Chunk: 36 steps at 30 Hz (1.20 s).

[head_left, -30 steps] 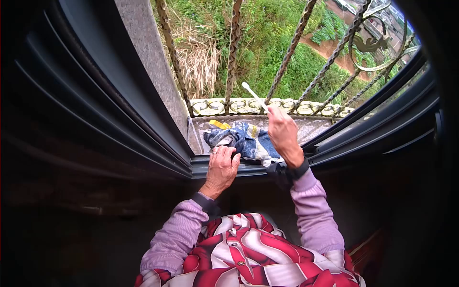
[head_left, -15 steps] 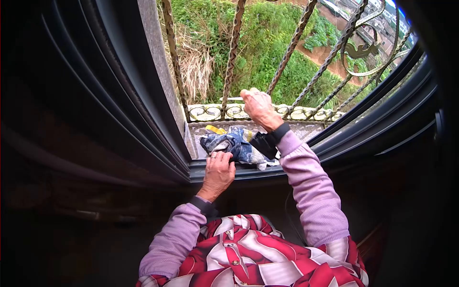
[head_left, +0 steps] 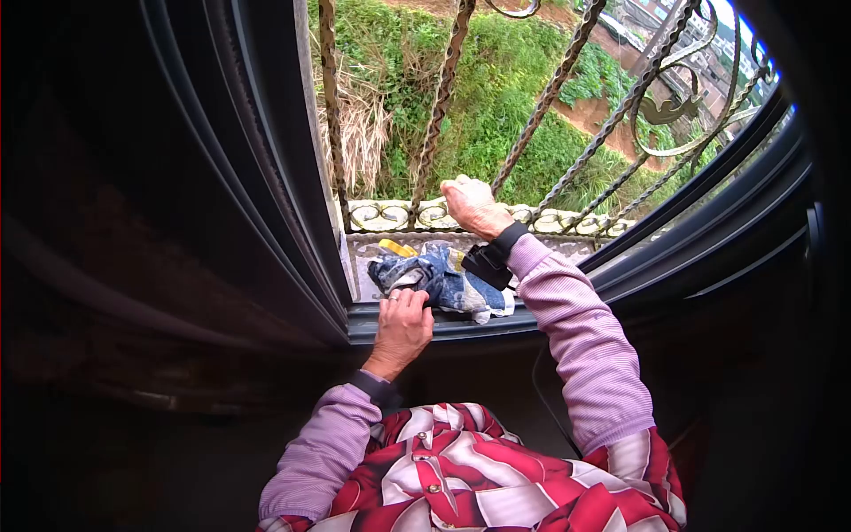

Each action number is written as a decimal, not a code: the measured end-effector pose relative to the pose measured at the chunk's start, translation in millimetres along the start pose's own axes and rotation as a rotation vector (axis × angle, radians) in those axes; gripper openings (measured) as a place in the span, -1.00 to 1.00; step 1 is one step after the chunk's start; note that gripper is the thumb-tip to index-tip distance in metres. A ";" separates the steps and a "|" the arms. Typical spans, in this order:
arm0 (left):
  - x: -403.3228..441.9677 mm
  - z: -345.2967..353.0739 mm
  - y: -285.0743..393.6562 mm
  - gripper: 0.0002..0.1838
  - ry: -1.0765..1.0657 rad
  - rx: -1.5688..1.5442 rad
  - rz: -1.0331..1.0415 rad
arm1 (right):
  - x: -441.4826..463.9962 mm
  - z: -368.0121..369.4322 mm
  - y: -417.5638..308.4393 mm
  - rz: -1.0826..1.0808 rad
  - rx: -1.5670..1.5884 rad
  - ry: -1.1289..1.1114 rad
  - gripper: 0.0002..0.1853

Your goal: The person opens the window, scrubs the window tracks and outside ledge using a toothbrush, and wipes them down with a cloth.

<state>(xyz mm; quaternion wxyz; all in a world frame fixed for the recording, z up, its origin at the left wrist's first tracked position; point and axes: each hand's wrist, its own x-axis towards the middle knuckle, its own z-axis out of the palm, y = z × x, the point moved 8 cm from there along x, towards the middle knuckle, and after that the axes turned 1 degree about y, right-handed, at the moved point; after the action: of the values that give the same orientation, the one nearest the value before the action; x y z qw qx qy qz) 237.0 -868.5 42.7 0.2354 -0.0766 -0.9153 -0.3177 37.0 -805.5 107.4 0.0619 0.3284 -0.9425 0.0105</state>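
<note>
A blue-and-white cloth (head_left: pixel 456 288) is bunched on the window ledge (head_left: pixel 362 282), its edge met by the curled left hand (head_left: pixel 403 326), grip unclear. The right hand (head_left: pixel 472 207) is closed near the railing (head_left: pixel 445 97), contents hidden; steadiness and clearance are best kept.

Standing here, I can make out no readable words or numbers; none on the patterned blue cloth (head_left: pixel 456 288); none on the black wrist-worn box (head_left: pixel 486 264) to its right; the far-right buildings (head_left: pixel 645 16) are too small to read.
</note>
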 end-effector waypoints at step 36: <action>2.8 9.7 -2.6 -0.35 -0.060 0.103 -0.029 | 100.3 30.5 40.5 0.100 -0.013 -0.237 -0.68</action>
<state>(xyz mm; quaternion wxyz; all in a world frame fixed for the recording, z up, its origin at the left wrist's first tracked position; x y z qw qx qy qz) 230.1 -864.6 35.9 0.2070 -0.0605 -0.9381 -0.2710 -69.4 -837.5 90.4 -0.0483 0.2796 -0.9584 -0.0317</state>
